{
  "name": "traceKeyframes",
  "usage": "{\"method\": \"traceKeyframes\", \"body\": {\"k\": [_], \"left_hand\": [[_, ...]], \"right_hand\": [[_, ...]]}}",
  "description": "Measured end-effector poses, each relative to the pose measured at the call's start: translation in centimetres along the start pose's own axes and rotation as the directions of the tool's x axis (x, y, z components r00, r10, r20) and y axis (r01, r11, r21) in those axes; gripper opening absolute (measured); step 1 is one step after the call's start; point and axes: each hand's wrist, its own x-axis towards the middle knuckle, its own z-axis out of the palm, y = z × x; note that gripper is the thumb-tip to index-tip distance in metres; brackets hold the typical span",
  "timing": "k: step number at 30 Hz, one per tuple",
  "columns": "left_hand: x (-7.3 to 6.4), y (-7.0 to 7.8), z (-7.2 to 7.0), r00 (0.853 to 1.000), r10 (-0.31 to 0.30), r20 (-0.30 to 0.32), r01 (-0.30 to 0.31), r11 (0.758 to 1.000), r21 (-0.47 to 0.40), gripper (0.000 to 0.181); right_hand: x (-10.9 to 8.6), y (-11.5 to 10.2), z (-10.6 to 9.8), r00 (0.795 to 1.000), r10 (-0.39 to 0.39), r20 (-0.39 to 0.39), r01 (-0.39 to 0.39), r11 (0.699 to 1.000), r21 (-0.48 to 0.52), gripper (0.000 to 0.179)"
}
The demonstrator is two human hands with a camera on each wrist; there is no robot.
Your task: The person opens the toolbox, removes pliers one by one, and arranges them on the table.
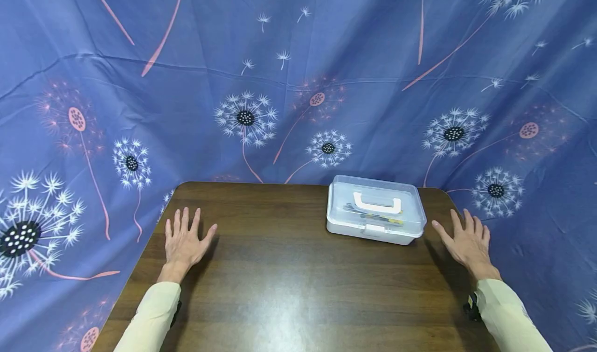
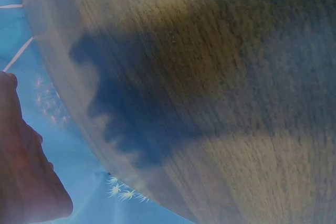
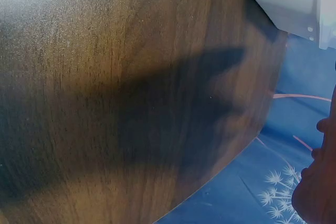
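A clear-lidded plastic case point(image 1: 378, 214) sits toward the far right of the wooden surface point(image 1: 280, 269), near its back edge and turned slightly askew. Its lid is down, with a white carrying handle point(image 1: 377, 208) lying flat on top and a white latch point(image 1: 374, 228) on the long side facing the person, so that orientation probably keeps the latch within easy reach; whether it is fastened cannot be told. Through the cloudy lid, some slim dark items point(image 1: 355, 208) and a yellow piece point(image 1: 395, 221) show around the handle, too blurred to identify; the pale lower tray hides whatever else it may contain. Just beside the case's right end is the right hand point(image 1: 468, 244), palm down, fingers spread and thumb pointing toward the case without touching it. Well apart, over the left side, the left hand point(image 1: 183, 242) is spread in the same way, and neither hand holds anything. Both wrist views show shadows set away from the hands, which suggests they are held above the wood, perhaps in a neutral, ready pose. Pale sleeves point(image 1: 150, 315) cover both forearms, and a blue dandelion-print cloth point(image 1: 373, 41) hangs behind and around the surface.
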Motion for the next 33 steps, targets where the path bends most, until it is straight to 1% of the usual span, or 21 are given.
{"method": "traceKeyframes", "body": {"k": [3,7,9,11,14,16,18,23,26,30,33], "left_hand": [[0.0,0.0,0.0,1.000,-0.002,0.001,0.002,1.000,0.000,0.086],[-0.1,0.0,0.1,1.000,-0.005,-0.006,0.005,1.000,0.002,0.086],[0.0,0.0,0.2,1.000,-0.001,-0.024,0.002,1.000,0.002,0.085],[0.0,0.1,0.4,0.998,0.002,-0.060,-0.002,1.000,0.004,0.084],[0.2,0.4,0.5,0.993,0.006,-0.118,-0.008,1.000,-0.010,0.079],[0.3,0.7,0.5,0.989,0.001,-0.146,-0.005,1.000,-0.028,0.076],[0.3,1.0,0.4,0.988,-0.007,-0.154,-0.001,0.999,-0.053,0.073],[0.3,1.9,0.6,0.987,-0.027,-0.156,0.012,0.995,-0.096,0.068],[0.2,2.6,0.7,0.988,-0.035,-0.153,0.016,0.992,-0.122,0.067],[0.2,3.4,0.8,0.987,-0.056,-0.148,0.030,0.985,-0.172,0.066],[0.2,3.8,1.0,0.987,-0.080,-0.137,0.050,0.976,-0.211,0.066]], "right_hand": [[0.0,0.0,0.1,1.000,0.002,-0.006,-0.002,1.000,0.004,0.087],[0.0,-0.4,0.1,1.000,0.011,-0.010,-0.011,0.999,0.038,0.085],[0.1,-0.7,0.1,1.000,0.021,-0.008,-0.021,0.997,0.073,0.084],[0.2,-1.0,0.0,0.999,0.042,0.006,-0.042,0.992,0.122,0.083],[0.4,-1.6,-0.1,0.997,0.078,0.028,-0.082,0.974,0.210,0.081],[0.6,-2.0,-0.2,0.994,0.098,0.043,-0.106,0.957,0.269,0.080],[0.7,-2.4,-0.3,0.992,0.111,0.059,-0.125,0.939,0.320,0.080],[1.0,-3.4,-0.3,0.984,0.138,0.114,-0.173,0.899,0.402,0.082],[1.2,-3.9,-0.2,0.977,0.151,0.151,-0.204,0.863,0.462,0.085],[1.5,-4.4,0.2,0.970,0.134,0.202,-0.230,0.772,0.592,0.087],[1.8,-4.7,0.5,0.967,0.121,0.222,-0.240,0.719,0.653,0.086]]}}
